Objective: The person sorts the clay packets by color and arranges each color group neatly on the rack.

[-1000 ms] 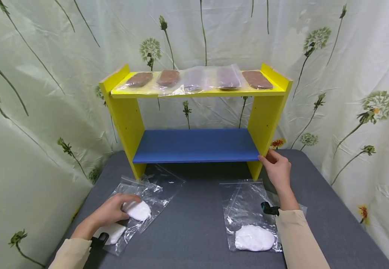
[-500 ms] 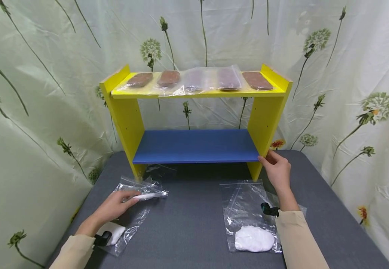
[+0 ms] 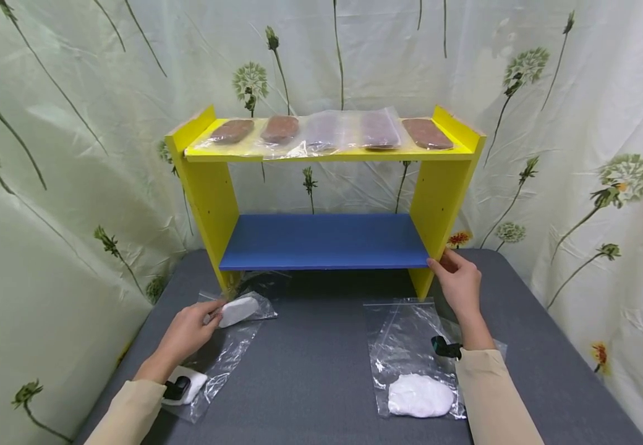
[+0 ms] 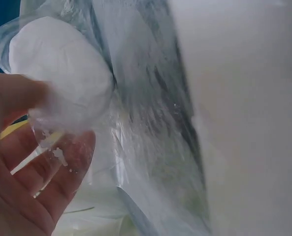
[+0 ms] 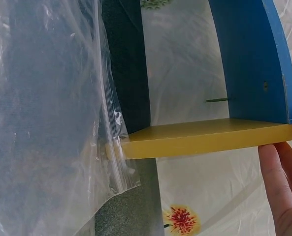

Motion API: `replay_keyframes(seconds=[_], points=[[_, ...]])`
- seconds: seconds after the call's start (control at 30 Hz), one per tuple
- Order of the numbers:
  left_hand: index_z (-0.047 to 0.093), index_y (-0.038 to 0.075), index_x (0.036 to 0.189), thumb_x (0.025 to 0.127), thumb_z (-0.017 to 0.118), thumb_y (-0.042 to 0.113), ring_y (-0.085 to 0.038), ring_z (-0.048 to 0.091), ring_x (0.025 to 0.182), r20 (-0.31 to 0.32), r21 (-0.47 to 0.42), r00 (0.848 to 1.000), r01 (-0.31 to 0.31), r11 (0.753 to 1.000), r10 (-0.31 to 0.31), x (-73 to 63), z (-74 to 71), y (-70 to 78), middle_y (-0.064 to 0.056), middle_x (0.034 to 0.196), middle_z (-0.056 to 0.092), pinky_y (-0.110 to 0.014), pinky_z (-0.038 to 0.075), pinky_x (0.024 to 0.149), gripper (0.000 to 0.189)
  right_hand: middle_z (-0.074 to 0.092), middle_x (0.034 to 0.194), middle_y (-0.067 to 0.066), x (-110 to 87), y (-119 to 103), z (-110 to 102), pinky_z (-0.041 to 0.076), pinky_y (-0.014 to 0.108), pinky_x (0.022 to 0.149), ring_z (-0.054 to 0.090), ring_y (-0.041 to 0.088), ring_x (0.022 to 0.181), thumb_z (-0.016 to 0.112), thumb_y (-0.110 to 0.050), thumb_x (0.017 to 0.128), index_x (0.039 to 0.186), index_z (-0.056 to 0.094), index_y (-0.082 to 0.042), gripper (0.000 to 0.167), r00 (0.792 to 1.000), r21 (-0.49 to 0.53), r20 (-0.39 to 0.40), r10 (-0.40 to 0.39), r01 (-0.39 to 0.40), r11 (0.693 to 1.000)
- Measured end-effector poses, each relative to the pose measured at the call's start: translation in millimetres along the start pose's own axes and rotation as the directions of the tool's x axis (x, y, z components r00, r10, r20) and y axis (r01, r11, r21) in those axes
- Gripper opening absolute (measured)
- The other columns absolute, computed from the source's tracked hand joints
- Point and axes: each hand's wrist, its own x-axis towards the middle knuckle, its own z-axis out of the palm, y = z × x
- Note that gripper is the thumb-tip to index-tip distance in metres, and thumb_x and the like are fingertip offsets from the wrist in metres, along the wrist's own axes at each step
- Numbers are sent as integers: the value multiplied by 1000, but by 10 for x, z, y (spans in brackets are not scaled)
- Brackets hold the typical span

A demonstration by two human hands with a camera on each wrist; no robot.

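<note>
- bag [image 3: 220,361] of clear plastic at far left, lying on the grey surface [image 3: 310,371]; a white slab [image 3: 196,384] sits in its near end, partly hidden by the left wrist.
- left hand [image 3: 188,327]: thumb and fingers pinch the edge of a tilted bag [image 3: 266,307], with a white lump [image 3: 239,310] inside, in front of the shelf's left leg.
- yellow shelf unit [image 3: 321,157], centre: five flat brownish pieces [image 3: 281,128] in clear bags lie in a row on top, two looking purplish through cloudier film; a blue board [image 3: 321,241] spans below.
- zip bag [image 3: 405,337], right of centre, flat, its seal toward the shelf, a white patty [image 3: 420,395] at the near end.
- right hand [image 3: 460,284]: fingers grip the yellow side panel [image 3: 438,204] beside the blue board's end.
</note>
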Motion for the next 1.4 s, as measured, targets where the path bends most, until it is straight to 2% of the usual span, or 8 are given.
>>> replay_keyframes(seconds=[0.17,0.37,0.47,0.6,0.67,0.8,0.97,1.4], points=[[76,8,110,85,80,8,-28,70,86,-7,80,999,-48,996,49,35,33,13,-8,103,74,-51,56,73,25,75,106,5,-10,0,3,50,14,73,66,7,91,74,-40,92,126,72,-17,42,1000,5,0,2,-2,1000],[77,8,108,86,81,14,-26,68,85,-4,65,1000,-24,998,24,32,3,117,-4,96,74,-50,56,72,23,75,107,6,-17,5,3,50,13,74,68,15,94,74,-41,92,128,71,-16,44,1000,4,6,1,-1,1000],[77,7,107,85,81,12,-23,68,81,-22,40,999,-40,998,40,61,-59,214,-3,93,74,-47,56,70,23,75,107,5,-17,12,0,50,13,74,68,14,94,74,-41,92,129,71,-17,44,1000,5,4,5,-5,1000],[74,10,105,87,79,12,-12,61,66,-41,-24,998,-57,998,56,123,-176,364,2,85,72,-35,51,59,18,75,107,5,-20,19,-7,50,13,74,66,9,92,74,-41,92,128,71,-17,44,1000,9,3,16,-16,1000],[71,12,100,89,78,13,-9,52,59,-46,-56,997,-57,997,54,156,-230,432,6,75,64,-30,44,54,14,75,108,5,-21,22,-10,50,13,74,66,8,91,74,-40,92,129,71,-17,44,1000,8,4,17,-17,1000],[69,14,100,91,76,16,-10,44,56,-71,-118,996,-63,991,54,212,-300,516,8,67,51,-28,36,52,12,74,108,5,-27,20,-10,50,13,75,67,11,93,73,-40,92,129,71,-17,44,1000,5,8,16,-16,1000],[71,12,106,91,76,16,-12,52,64,-113,-163,992,-68,984,50,270,-344,571,6,76,60,-29,41,55,16,74,108,5,-29,14,-4,50,13,75,67,13,94,73,-40,93,130,70,-16,44,1000,4,13,16,-16,1000],[73,9,111,93,75,22,-17,64,77,-163,-341,983,24,940,-85,474,-398,668,-3,92,73,-28,52,62,21,75,105,5,-8,-17,-4,50,15,73,66,9,89,74,-41,92,126,72,-16,43,1000,2,5,4,-4,1000]])
